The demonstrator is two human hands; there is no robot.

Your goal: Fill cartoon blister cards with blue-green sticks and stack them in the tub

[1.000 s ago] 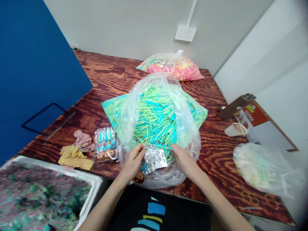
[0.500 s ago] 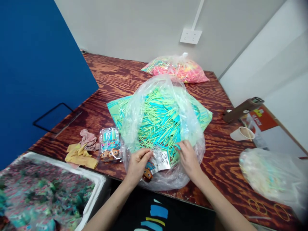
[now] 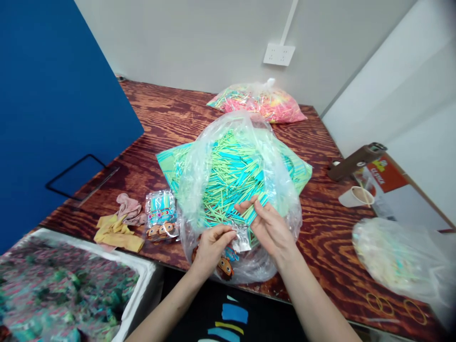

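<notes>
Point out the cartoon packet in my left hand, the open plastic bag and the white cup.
Cartoon packet [image 3: 225, 267]: head view, printed face.
Open plastic bag [image 3: 193, 178]: head view, left wall.
White cup [image 3: 348, 197]: head view, outer side.

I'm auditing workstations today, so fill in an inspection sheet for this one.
Surface: dark red wood-grain table, partly covered.
Job's things: open clear plastic bag of thin green and blue sticks; small clear printed plastic packet.
Clutter: crumpled yellow cloth, crumpled pink cloth, white paper cup, thin yellow bands.
Hands: left hand holds the packet; right hand holds several sticks.
Cables: nothing seen.
Surroundings: flat blue panel, plain grey wall, white plastic wall socket.
</notes>
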